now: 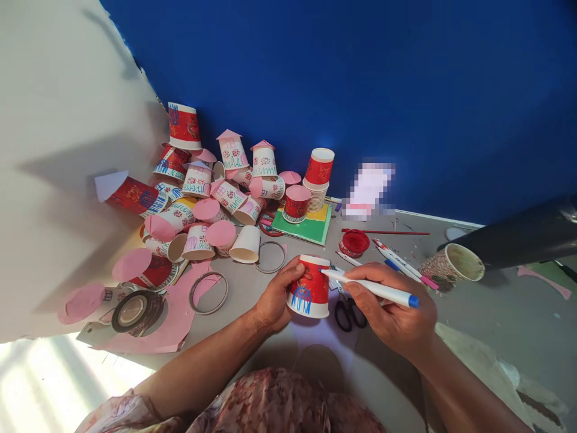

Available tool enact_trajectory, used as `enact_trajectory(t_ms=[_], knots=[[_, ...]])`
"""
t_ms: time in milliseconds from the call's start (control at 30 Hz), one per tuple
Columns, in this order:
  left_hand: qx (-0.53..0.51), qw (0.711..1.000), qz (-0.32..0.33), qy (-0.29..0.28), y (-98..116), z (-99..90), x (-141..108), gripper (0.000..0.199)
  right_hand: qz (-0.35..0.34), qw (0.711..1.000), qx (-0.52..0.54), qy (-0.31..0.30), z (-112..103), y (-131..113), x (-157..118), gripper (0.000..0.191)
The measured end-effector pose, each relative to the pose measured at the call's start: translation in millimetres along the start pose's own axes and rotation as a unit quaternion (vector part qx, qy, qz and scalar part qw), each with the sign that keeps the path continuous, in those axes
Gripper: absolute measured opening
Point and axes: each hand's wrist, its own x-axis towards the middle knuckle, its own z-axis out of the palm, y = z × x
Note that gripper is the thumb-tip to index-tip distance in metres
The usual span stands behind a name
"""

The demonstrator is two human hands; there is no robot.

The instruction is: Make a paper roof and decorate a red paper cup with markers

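Note:
My left hand (276, 299) is wrapped round a red paper cup (312, 288), held upside down with its white rim at the bottom. Blue marker lines form an arched shape and strokes low on the cup's side. In my right hand (396, 307) is a white marker pen (374, 290) with a blue end, gripped between thumb and fingers. Its tip meets the cup's upper right side, at a small blue mark. Black-handled scissors (345, 313) lie behind and below the cup, partly covered by my hands. Lavender paper (322, 331) lies under the cup.
Decorated paper cups (198, 240), several with pink paper roofs, are piled at the left. A cup stack (320, 174) stands near a green booklet (302, 228). Tape rolls (137, 310), loose markers (401, 258), a red lid (354, 242) and a patterned cup (455, 263) lie around.

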Motion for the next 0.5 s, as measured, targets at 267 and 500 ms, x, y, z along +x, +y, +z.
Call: enact_trajectory(t_ms=[267,500], knots=[[0.009,0.999,-0.002,0.037,0.6,0.7,-0.4,0.033,0.007,1.0,0.008,-0.017,-0.4,-4.1,1.3,0.01],[0.013,0.999,-0.001,0.04,0.7,0.4,-0.2,0.034,-0.006,1.0,0.011,-0.019,0.0,-5.0,2.5,0.008]])
